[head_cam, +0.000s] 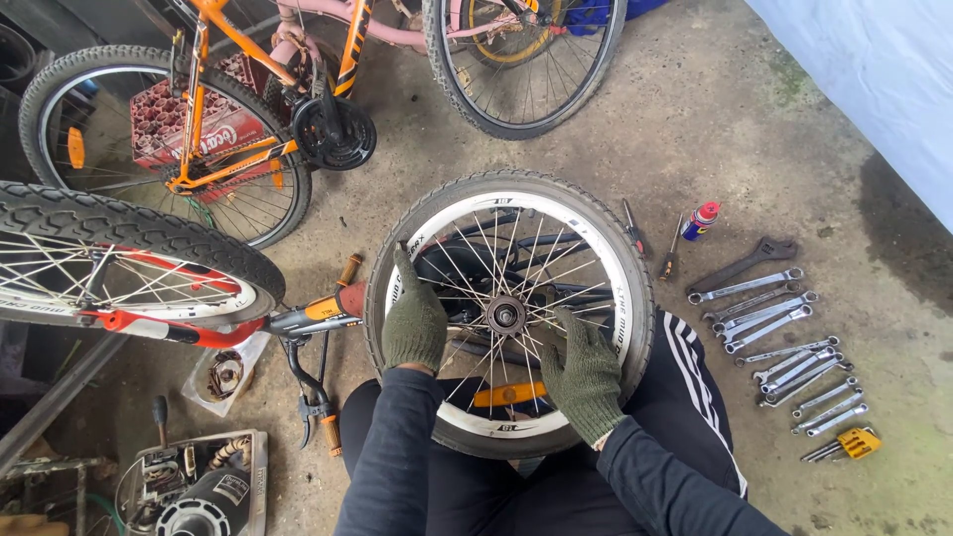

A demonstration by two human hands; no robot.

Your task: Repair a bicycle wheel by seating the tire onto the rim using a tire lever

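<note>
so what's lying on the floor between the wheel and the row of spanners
In the head view, between the wheel and the spanners lie two screwdrivers and a small spray can with a red cap; lower down, the person's striped trouser leg.

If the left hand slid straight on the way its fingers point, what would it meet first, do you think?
The left hand rests on the wheel's tyre, fingers pointing away from the person. Past the tyre edge lies bare floor, then probably the orange bike's chainring, though depth is unclear.
</note>
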